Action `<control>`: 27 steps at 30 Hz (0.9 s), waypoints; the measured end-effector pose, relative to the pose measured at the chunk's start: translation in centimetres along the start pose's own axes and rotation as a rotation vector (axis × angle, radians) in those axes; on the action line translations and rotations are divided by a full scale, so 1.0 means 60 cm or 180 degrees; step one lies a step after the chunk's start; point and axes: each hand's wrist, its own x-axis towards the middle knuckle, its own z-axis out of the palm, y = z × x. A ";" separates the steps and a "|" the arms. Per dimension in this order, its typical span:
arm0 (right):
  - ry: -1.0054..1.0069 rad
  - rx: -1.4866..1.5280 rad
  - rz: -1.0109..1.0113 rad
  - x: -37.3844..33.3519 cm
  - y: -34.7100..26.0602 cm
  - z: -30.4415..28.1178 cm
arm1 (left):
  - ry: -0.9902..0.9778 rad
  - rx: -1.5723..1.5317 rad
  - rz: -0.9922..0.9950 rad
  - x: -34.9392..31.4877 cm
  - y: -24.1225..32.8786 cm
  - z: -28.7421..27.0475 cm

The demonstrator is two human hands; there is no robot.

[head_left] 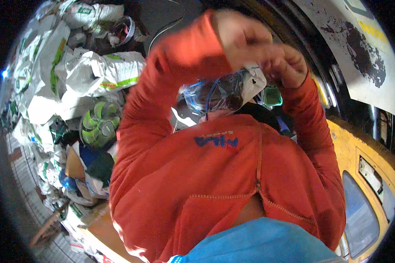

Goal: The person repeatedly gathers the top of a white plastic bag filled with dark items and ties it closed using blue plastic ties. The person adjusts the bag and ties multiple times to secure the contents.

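Observation:
My left hand (243, 35) and my right hand (289, 65) meet in front of my chest, at the upper middle of the view. Both have curled fingers, pressed close together and slightly smeared by motion. Whatever they pinch between them is hidden or too small to make out. Just below them is a clear plastic bag (221, 92) with dark contents. A white sheet-like piece (255, 83) lies at the bag's right side, partly covered by my fingers. Beside it, under my right wrist, shows a small green container (272, 96). Red sleeves cover both my arms.
White sacks (103, 72) are heaped along the left. Among them sit a green fan-like wheel (100, 124) and a bucket (128, 30). A thin cable (166, 27) curves over the dark floor. On the right stands a yellow panel (351, 151) with a window, below a worn white panel (360, 57).

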 end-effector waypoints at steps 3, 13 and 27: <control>-0.0207 0.0807 -0.0368 0.029 -0.012 0.000 | 0.2108 -0.0304 0.0557 -0.006 -0.034 -0.073; 0.0436 0.1277 -0.0491 0.053 -0.077 0.056 | 0.1551 -0.1782 0.0138 0.007 -0.168 0.229; -0.0149 0.1544 -0.0796 0.067 -0.069 0.044 | 0.2160 -0.1896 0.0350 -0.003 -0.146 0.230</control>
